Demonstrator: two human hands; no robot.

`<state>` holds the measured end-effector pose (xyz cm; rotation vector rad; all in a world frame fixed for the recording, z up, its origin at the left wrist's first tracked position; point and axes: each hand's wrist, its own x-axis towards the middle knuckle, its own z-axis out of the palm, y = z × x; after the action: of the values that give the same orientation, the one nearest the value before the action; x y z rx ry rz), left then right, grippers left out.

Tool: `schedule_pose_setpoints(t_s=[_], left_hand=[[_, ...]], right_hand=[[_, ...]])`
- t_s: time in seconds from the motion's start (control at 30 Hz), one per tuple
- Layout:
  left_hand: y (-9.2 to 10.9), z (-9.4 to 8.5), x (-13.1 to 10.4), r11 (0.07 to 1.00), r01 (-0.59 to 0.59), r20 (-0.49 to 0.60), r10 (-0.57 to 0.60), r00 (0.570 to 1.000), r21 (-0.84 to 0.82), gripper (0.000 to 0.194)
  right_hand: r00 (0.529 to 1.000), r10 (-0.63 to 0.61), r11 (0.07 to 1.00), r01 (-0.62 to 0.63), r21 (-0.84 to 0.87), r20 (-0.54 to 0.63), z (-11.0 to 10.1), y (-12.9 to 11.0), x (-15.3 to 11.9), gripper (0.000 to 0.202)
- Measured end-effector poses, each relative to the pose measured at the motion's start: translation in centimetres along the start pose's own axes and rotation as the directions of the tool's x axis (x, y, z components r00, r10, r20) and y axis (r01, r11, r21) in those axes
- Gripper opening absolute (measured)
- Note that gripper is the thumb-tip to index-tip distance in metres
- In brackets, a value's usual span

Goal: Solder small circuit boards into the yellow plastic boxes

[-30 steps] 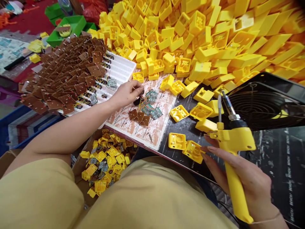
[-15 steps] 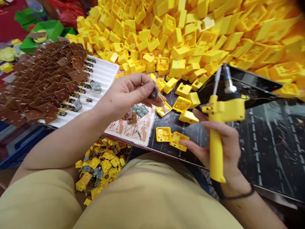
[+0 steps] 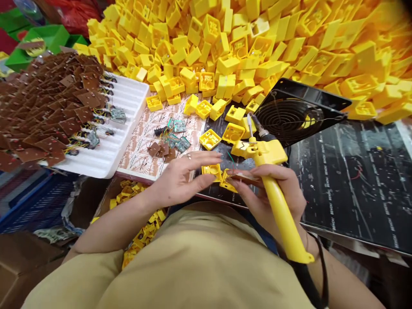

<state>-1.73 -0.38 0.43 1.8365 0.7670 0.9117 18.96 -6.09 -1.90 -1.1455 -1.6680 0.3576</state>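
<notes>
My right hand (image 3: 280,193) is closed round a yellow soldering gun (image 3: 281,210), its metal tip pointing away from me. Its thumb and forefinger also grip a thin brown circuit board (image 3: 246,177) above an open yellow case half (image 3: 226,183). A green wire (image 3: 231,159) sticks up beside the board. My left hand (image 3: 183,177) holds nothing; its fingers stretch towards a second yellow case half (image 3: 210,171), partly behind the thumb. Whether the fingertips touch it I cannot tell. Beyond the left hand lie green circuit boards (image 3: 180,143) and small brown boards (image 3: 161,150).
A large heap of yellow cases (image 3: 193,47) covers the back. A black fan (image 3: 299,111) stands right of the soldering gun. At left, a white foam tray (image 3: 128,111) bears many wired brown boards (image 3: 54,98). More yellow cases (image 3: 151,229) lie below the table edge.
My left hand has let go of a dark round part and come down towards the case halves. My right hand has moved left with the soldering gun and now grips the brown board.
</notes>
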Motion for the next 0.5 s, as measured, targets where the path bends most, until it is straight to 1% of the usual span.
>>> schedule_pose_setpoints(t_s=[0.03,0.07,0.13,0.17,0.23,0.27,0.33,0.37,0.4,0.43,0.47,0.5], left_hand=[[0.2,0.6,0.1,0.999,-0.033,-0.029,0.032,0.999,-0.031,0.023],[0.4,1.3,0.2,0.995,-0.035,-0.073,0.027,0.997,-0.097,0.021],[0.6,2.9,0.4,0.958,0.029,-0.159,-0.077,0.984,-0.284,0.022],[0.6,3.6,0.5,0.921,0.071,-0.176,-0.147,0.973,-0.382,0.026],[0.6,4.5,0.6,0.831,0.139,-0.162,-0.264,0.951,-0.539,0.033],[0.6,4.6,0.6,0.791,0.163,-0.146,-0.303,0.942,-0.589,0.037],[0.7,3.9,0.6,0.75,0.21,-0.102,-0.347,0.932,-0.627,0.041],[0.8,3.1,0.6,0.762,0.25,-0.063,-0.355,0.933,-0.598,0.041],[0.8,2.2,0.6,0.801,0.292,-0.021,-0.355,0.935,-0.523,0.04],[0.9,1.1,0.5,0.858,0.324,0.02,-0.346,0.938,-0.399,0.035],[0.9,0.1,0.5,0.915,0.332,0.053,-0.328,0.943,-0.23,0.029],[0.8,-0.8,0.5,0.95,0.309,0.076,-0.306,0.949,-0.033,0.021]], right_hand=[[0.999,-0.031,0.999,0.031,-0.034,-0.007,0.1,-0.1,-0.1,0.035],[0.998,-0.066,0.996,0.065,-0.069,-0.016,0.3,-0.2,-0.1,0.034],[0.992,-0.125,0.983,0.12,-0.14,-0.028,0.8,-0.4,-0.2,0.033],[0.988,-0.148,0.975,0.141,-0.17,-0.031,0.9,-0.4,-0.2,0.032],[0.983,-0.18,0.963,0.17,-0.209,-0.032,1.1,-0.5,-0.2,0.032],[0.981,-0.192,0.959,0.182,-0.219,-0.025,1.0,-0.4,-0.2,0.034],[0.979,-0.202,0.955,0.198,-0.221,0.006,0.2,-0.4,-0.1,0.039],[0.978,-0.206,0.953,0.206,-0.224,0.025,-0.4,-0.3,0.0,0.04],[0.975,-0.216,0.948,0.22,-0.232,0.041,-1.1,-0.2,0.0,0.04],[0.97,-0.237,0.94,0.242,-0.242,0.051,-2.0,-0.1,-0.1,0.036],[0.967,-0.246,0.931,0.254,-0.261,0.063,-2.9,0.1,-0.2,0.03],[0.965,-0.249,0.923,0.261,-0.283,0.079,-3.9,0.4,-0.4,0.024]])
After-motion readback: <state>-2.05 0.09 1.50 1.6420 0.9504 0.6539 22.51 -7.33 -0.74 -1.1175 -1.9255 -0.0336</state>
